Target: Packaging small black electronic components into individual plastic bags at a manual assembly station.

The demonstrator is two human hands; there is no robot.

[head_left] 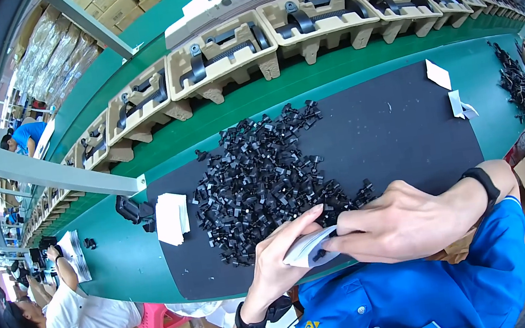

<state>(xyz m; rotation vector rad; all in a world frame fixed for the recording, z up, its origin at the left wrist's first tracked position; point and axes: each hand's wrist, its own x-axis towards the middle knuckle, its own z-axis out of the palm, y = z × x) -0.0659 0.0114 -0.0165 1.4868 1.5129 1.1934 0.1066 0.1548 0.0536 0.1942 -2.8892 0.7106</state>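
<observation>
The green table [134, 270] spreads widest, with a row of cream trays [340, 26] running past its far side, each holding black parts. On the table lies a dark mat [397, 126], and on that a broad pile [264, 177] of small black parts, just beyond the hands; a white stack [171, 219] lies to its left. At the near edge the left hand [275, 258] has its grip closed on a sheaf of white slips [303, 249], thumb on the far side. The right hand [396, 222] bends in from the other side, fingertips at the slips' right edge; whether its grip is closed on paper, part or both, I cannot tell. The step in hand seems to be fitting a part into or against the front slip, and the next move probably calls for a steady left hold and a light right pinch. The slips look thin, layered and slightly bowed, greyish on the near face. Smallest, a black piece [319, 255] shows against that face by the right fingertips, dark and knobbly, its lower outline unclear.
</observation>
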